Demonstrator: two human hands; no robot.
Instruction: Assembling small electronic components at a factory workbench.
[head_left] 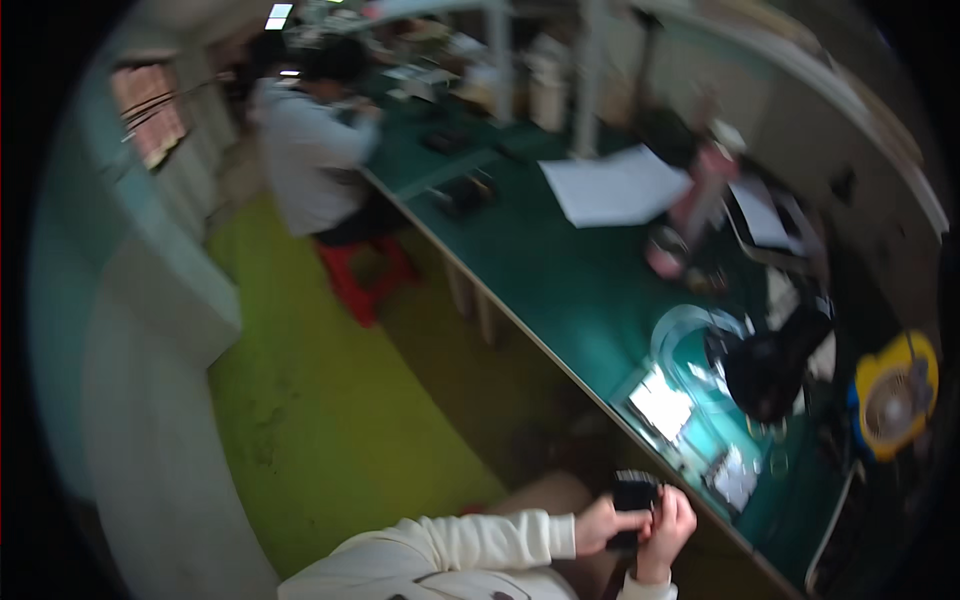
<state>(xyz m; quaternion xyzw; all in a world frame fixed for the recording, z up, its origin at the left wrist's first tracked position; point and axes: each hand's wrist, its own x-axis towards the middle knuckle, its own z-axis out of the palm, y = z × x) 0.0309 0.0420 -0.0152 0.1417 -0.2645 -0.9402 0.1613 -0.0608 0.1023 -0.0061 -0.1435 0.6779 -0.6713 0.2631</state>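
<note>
Close to the table's near edge, both my hands are on a small black rectangular object [633, 492], whose kind the blur hides. My left hand [602, 526] grips its left side, with a finger across its face. Around the right side curls my right hand [669, 532], fingers bent and partly hidden. The object is held off the table. On the tabletop beside my hands lie a brightly lit white sheet or panel [661, 403] and a crumpled-looking silvery piece [733, 478].
A black lamp head [768, 370] leans over the green table [540, 290], with a yellow and blue fan [895, 400] at right. Farther off are white papers [615, 187] and a pink bottle-like thing [705, 180]. A person [310, 150] sits on a red stool [360, 290] at the table's far left.
</note>
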